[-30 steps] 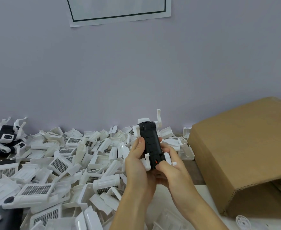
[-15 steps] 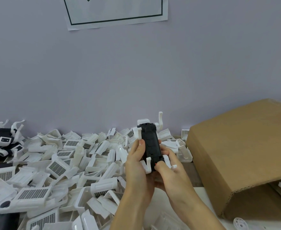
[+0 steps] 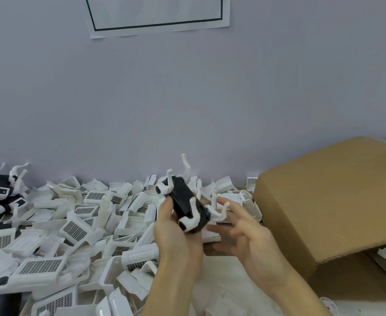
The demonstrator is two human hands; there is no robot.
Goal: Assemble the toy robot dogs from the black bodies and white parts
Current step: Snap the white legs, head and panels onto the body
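Toy robot dog [image 3: 185, 205] gripped by left hand [image 3: 176, 226] | right hand [image 3: 244, 226] released | light, rigid; thin legs prob. fragile, best held by body.

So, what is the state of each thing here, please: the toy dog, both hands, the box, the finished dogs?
Toy dog: held up, legs attached, tilted.
Left hand: grips the toy dog.
Right hand: open, fingers spread beside it.
Cardboard box: on its side, opening facing the person.
Finished dogs: lying far left, legs up.

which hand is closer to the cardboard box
Right. The right hand hovers open just left of the cardboard box; the left hand is farther left, holding the toy dog.
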